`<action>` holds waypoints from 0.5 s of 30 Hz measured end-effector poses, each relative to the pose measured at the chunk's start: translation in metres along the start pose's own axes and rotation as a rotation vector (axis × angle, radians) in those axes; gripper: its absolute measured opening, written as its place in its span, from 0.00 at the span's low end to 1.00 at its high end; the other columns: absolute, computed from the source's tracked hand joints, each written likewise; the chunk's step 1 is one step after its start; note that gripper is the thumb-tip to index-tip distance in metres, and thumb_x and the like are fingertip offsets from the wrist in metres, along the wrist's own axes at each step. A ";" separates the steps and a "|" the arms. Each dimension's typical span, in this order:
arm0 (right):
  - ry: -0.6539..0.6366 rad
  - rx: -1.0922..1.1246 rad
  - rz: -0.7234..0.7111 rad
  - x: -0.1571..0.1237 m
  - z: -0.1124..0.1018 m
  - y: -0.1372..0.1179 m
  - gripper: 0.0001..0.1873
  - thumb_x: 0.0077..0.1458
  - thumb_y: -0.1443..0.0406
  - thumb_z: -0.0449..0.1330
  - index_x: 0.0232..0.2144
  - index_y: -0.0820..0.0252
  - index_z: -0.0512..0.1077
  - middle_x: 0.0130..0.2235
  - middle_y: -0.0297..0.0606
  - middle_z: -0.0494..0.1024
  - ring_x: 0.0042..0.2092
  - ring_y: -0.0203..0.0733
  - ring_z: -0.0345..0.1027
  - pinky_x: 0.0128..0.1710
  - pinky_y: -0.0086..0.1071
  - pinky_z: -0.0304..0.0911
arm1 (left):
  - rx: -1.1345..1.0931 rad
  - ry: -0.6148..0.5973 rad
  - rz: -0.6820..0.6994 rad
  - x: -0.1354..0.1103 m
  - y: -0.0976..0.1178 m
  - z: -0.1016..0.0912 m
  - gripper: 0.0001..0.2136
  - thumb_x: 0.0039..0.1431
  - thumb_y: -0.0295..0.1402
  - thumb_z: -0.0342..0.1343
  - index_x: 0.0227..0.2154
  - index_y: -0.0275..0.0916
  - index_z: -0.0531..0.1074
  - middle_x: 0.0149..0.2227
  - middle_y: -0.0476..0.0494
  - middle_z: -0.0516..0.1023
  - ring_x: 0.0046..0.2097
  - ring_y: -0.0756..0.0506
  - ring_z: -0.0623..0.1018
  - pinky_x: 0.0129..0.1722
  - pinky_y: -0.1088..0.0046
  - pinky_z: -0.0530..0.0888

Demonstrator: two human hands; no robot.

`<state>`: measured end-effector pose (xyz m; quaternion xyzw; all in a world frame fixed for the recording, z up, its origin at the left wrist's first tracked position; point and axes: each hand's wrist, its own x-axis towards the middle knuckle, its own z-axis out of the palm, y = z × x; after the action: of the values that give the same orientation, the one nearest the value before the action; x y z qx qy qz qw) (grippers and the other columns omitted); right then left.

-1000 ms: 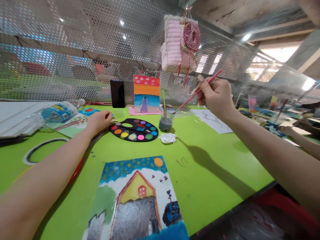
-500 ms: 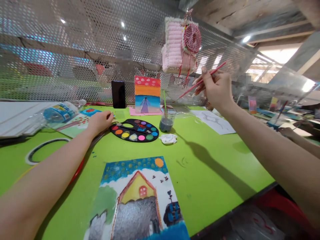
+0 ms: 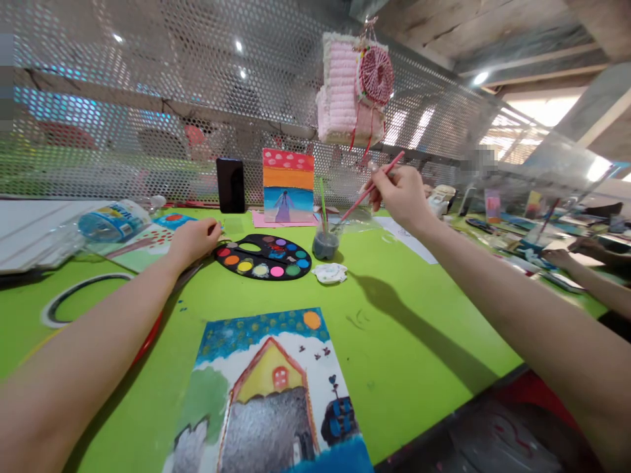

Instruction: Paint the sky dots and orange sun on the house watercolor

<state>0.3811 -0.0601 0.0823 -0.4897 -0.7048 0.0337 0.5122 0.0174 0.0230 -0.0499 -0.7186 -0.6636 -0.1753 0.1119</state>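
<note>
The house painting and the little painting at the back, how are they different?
The house painting lies flat on the green table, but the small painting stands upright at the back. The house painting shows a yellow house under a dotted blue sky, while the small painting shows a purple-robed figure below orange and red bands. Both are bright, colourful paintings.

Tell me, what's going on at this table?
A person's right hand holds a pink-handled paintbrush up above a bright green table, near a jar of cloudy water with another brush standing in it. The left hand rests beside a black watercolor palette. A painting of a yellow house lies nearer the person. Another person's hand is farther along the table.
</note>
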 end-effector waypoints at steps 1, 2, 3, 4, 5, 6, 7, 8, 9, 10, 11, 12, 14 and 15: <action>0.011 -0.013 -0.006 -0.003 0.000 -0.002 0.25 0.60 0.51 0.55 0.16 0.56 0.66 0.15 0.34 0.67 0.15 0.35 0.60 0.16 0.33 0.57 | 0.002 0.001 0.002 0.000 0.000 0.000 0.19 0.62 0.41 0.39 0.32 0.39 0.74 0.33 0.38 0.80 0.34 0.41 0.76 0.28 0.69 0.59; 0.025 -0.030 -0.017 -0.005 0.000 -0.005 0.24 0.60 0.51 0.55 0.16 0.57 0.66 0.15 0.34 0.66 0.15 0.35 0.60 0.16 0.33 0.57 | 0.001 0.003 0.003 0.001 -0.001 0.001 0.20 0.62 0.41 0.38 0.32 0.39 0.74 0.34 0.38 0.80 0.34 0.40 0.76 0.28 0.69 0.59; 0.038 -0.051 -0.030 -0.006 -0.001 -0.007 0.24 0.60 0.52 0.54 0.17 0.57 0.67 0.15 0.34 0.66 0.15 0.35 0.60 0.17 0.33 0.56 | -0.001 0.006 0.003 0.001 -0.001 0.002 0.20 0.61 0.42 0.38 0.32 0.39 0.74 0.34 0.38 0.80 0.34 0.40 0.76 0.28 0.69 0.59; 0.049 -0.073 -0.042 -0.007 -0.002 -0.010 0.24 0.60 0.52 0.54 0.17 0.57 0.67 0.15 0.34 0.66 0.16 0.35 0.61 0.18 0.33 0.57 | -0.003 0.009 0.002 0.002 -0.002 0.002 0.20 0.61 0.42 0.38 0.33 0.39 0.75 0.34 0.37 0.80 0.34 0.40 0.76 0.28 0.68 0.59; 0.058 -0.093 -0.053 -0.007 -0.003 -0.011 0.23 0.60 0.52 0.54 0.17 0.57 0.68 0.15 0.34 0.66 0.17 0.35 0.61 0.19 0.32 0.57 | -0.006 0.011 0.001 0.002 -0.002 0.003 0.20 0.61 0.42 0.38 0.33 0.39 0.75 0.35 0.37 0.80 0.35 0.39 0.76 0.28 0.68 0.59; 0.063 -0.111 -0.060 -0.007 -0.004 -0.013 0.23 0.60 0.52 0.54 0.18 0.57 0.68 0.15 0.34 0.66 0.18 0.35 0.62 0.20 0.32 0.57 | -0.008 0.011 0.000 0.002 -0.002 0.003 0.20 0.61 0.42 0.38 0.33 0.39 0.75 0.35 0.37 0.80 0.35 0.39 0.76 0.28 0.68 0.59; 0.069 -0.125 -0.066 -0.006 -0.005 -0.014 0.23 0.61 0.52 0.54 0.18 0.57 0.68 0.15 0.34 0.66 0.19 0.35 0.62 0.21 0.32 0.57 | -0.010 0.009 0.000 0.002 -0.003 0.003 0.20 0.61 0.42 0.39 0.33 0.39 0.75 0.35 0.37 0.80 0.35 0.39 0.76 0.28 0.68 0.59; 0.069 -0.134 -0.070 -0.006 -0.007 -0.014 0.23 0.61 0.52 0.54 0.18 0.56 0.68 0.16 0.34 0.66 0.19 0.35 0.63 0.22 0.33 0.58 | -0.011 0.006 0.001 0.002 -0.003 0.003 0.20 0.61 0.42 0.39 0.33 0.39 0.75 0.34 0.37 0.80 0.35 0.39 0.76 0.28 0.68 0.59; 0.070 -0.138 -0.073 -0.005 -0.008 -0.015 0.23 0.61 0.52 0.54 0.18 0.56 0.67 0.16 0.34 0.67 0.20 0.36 0.63 0.22 0.33 0.58 | -0.014 0.004 0.001 0.002 -0.003 0.002 0.20 0.61 0.42 0.39 0.33 0.39 0.75 0.34 0.37 0.80 0.35 0.39 0.76 0.28 0.68 0.59; 0.072 -0.138 -0.075 -0.005 -0.009 -0.015 0.23 0.61 0.53 0.54 0.17 0.56 0.67 0.16 0.34 0.67 0.20 0.36 0.63 0.22 0.33 0.58 | -0.017 0.002 -0.001 0.001 -0.003 0.002 0.20 0.61 0.42 0.39 0.33 0.39 0.75 0.34 0.37 0.80 0.35 0.39 0.76 0.28 0.68 0.59; 0.074 -0.134 -0.074 -0.005 -0.010 -0.015 0.23 0.62 0.53 0.53 0.17 0.55 0.67 0.16 0.34 0.67 0.19 0.36 0.62 0.22 0.34 0.58 | -0.023 0.001 -0.003 0.001 -0.002 0.001 0.20 0.61 0.42 0.38 0.33 0.39 0.75 0.34 0.37 0.80 0.35 0.39 0.76 0.28 0.68 0.59; 0.075 -0.129 -0.070 -0.006 -0.011 -0.015 0.23 0.62 0.54 0.53 0.17 0.55 0.66 0.16 0.34 0.67 0.19 0.36 0.62 0.21 0.34 0.58 | -0.029 0.003 -0.005 0.001 -0.002 0.001 0.20 0.61 0.42 0.38 0.33 0.39 0.75 0.34 0.37 0.80 0.34 0.39 0.76 0.28 0.68 0.60; 0.069 -0.116 -0.054 -0.007 -0.013 -0.016 0.24 0.62 0.54 0.53 0.17 0.55 0.66 0.16 0.34 0.66 0.17 0.35 0.61 0.20 0.34 0.57 | -0.042 0.012 -0.007 0.000 -0.002 0.001 0.20 0.60 0.42 0.39 0.33 0.39 0.75 0.34 0.37 0.80 0.34 0.39 0.76 0.28 0.68 0.60; 0.063 -0.111 -0.047 -0.007 -0.014 -0.017 0.24 0.62 0.54 0.53 0.17 0.55 0.65 0.16 0.34 0.66 0.17 0.35 0.61 0.20 0.34 0.57 | -0.045 0.018 -0.007 0.000 -0.002 0.001 0.20 0.60 0.42 0.39 0.33 0.39 0.75 0.34 0.37 0.80 0.34 0.39 0.76 0.28 0.68 0.60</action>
<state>0.3806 -0.0805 0.0935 -0.5014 -0.7004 -0.0327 0.5069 0.0156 0.0237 -0.0509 -0.7168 -0.6612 -0.1968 0.1011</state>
